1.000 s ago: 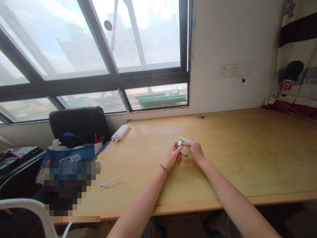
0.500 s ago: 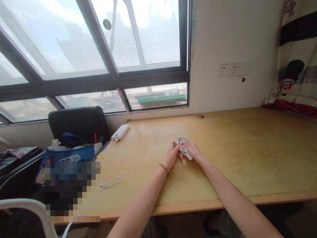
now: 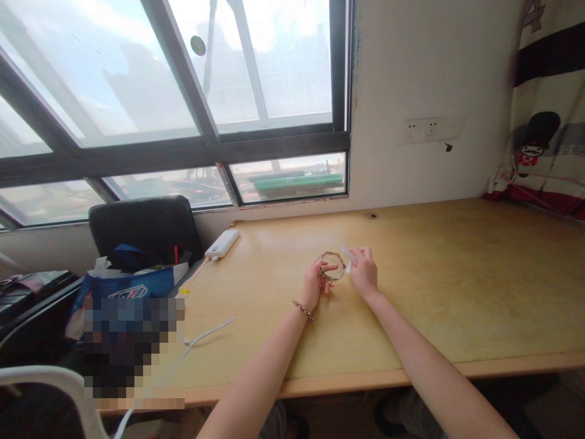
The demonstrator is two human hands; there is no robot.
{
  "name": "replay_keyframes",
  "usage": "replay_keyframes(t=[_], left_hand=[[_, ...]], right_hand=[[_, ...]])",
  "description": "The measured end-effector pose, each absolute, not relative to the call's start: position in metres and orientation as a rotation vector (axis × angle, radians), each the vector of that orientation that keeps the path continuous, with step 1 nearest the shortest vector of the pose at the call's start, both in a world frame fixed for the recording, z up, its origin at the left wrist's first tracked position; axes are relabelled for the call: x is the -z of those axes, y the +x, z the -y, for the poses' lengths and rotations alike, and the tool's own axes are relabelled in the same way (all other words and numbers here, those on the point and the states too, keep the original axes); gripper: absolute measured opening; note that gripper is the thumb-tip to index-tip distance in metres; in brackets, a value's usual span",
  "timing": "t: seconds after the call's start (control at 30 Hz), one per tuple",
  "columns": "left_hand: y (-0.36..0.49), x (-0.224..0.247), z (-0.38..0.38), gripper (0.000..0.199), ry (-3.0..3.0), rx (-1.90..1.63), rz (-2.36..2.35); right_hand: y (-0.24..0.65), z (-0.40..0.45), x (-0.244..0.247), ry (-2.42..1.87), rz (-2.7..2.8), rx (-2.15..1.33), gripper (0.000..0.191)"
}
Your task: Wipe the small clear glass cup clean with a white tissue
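In the head view, your left hand (image 3: 312, 283) holds a clear, many-sided glass dish (image 3: 336, 261) at its nine o'clock side, above the middle of the wooden surface (image 3: 439, 286); whether the dish touches the wood cannot be told. Your left grip is closed around its rim. At the dish's three o'clock, your right hand (image 3: 364, 274) has a narrow grip on a thin white sheet (image 3: 348, 253), its lower tip just beside the glass. A beaded bracelet (image 3: 304, 311) circles your left wrist. Between nine and ten o'clock from the dish lies a white power bank (image 3: 222, 244); at eight o'clock, a white cable (image 3: 212, 332); farther off at nine, a blue bag (image 3: 132, 286).
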State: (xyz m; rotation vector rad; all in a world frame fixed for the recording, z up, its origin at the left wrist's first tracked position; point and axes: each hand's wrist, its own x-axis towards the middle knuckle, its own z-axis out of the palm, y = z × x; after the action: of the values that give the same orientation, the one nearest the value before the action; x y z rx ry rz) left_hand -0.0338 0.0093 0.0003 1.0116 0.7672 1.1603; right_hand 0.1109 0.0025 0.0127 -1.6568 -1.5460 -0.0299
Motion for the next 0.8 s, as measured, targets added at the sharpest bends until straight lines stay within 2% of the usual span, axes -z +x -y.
replay_keyframes(t=[0.33,0.5,0.7,0.8], left_hand=[[-0.035,0.003,-0.02,0.037,0.797,-1.267,-0.686],[-0.034,0.005,-0.023,0.036,0.787,-1.329,-0.71],[-0.03,0.006,-0.018,0.035,0.861,-1.372,-0.794],[-0.03,0.006,-0.015,0.036,0.891,-1.354,-0.789]], right_hand=[[0.102,0.009,-0.022,-1.388,1.993,0.171,0.047],[0.098,0.013,-0.025,-1.239,2.12,0.105,0.041],[0.093,0.017,-0.027,-1.22,2.063,0.064,0.018],[0.091,0.016,-0.026,-1.189,2.01,0.074,0.024]])
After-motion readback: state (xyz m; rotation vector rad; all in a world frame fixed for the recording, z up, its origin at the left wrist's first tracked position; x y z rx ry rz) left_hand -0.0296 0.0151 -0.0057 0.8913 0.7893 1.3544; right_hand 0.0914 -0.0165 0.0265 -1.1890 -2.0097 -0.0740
